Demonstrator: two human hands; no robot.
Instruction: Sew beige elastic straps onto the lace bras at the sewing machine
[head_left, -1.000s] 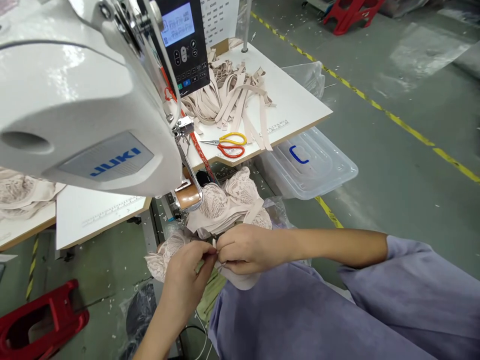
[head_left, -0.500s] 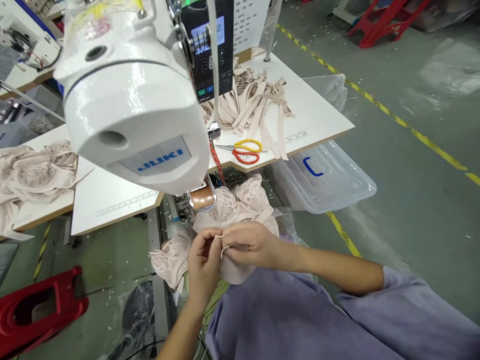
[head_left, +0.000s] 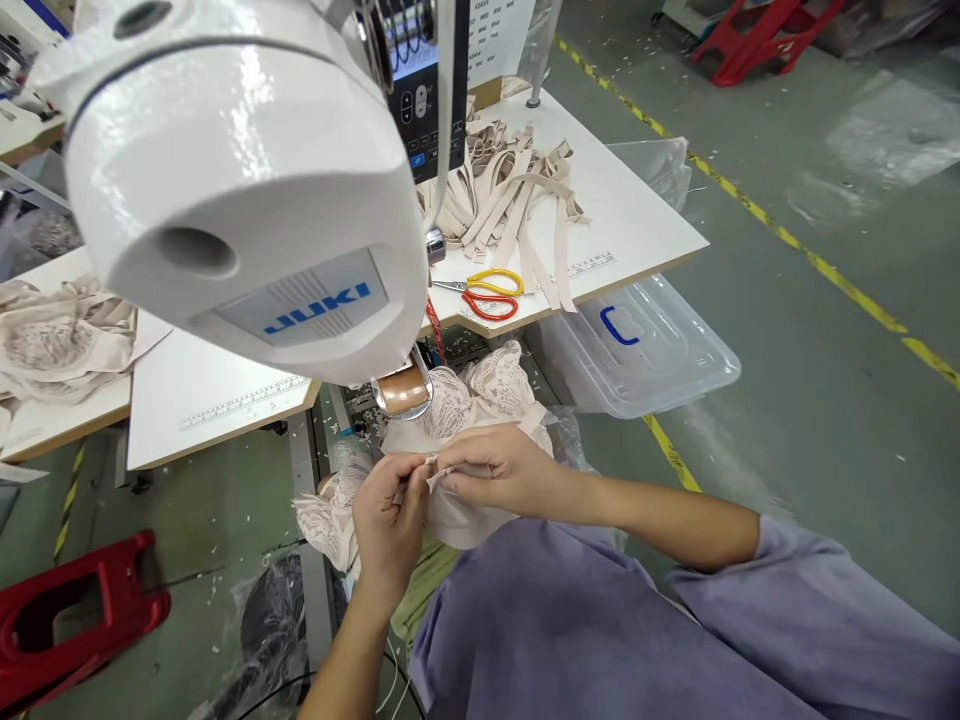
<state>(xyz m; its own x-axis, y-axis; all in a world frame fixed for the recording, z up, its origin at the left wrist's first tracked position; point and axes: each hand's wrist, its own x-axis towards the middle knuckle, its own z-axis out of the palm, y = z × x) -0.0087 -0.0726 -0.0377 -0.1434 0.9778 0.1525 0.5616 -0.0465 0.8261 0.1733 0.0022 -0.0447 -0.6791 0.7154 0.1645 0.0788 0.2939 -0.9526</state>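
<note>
L hand (head_left: 388, 515) and R hand (head_left: 514, 468) meet, each w/ a pinched grip on prob. a pale fabric strip (head_left: 439, 478), nr lace bras (head_left: 499, 380) by JUKI machine (head_left: 262, 200).

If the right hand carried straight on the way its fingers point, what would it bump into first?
Probably the left hand: the right hand points towards it, with a bit of beige fabric between the two. They look very close, though depth is unclear from one view.

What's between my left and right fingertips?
The head view shows a small strip of beige fabric between your left hand and right hand.
</note>
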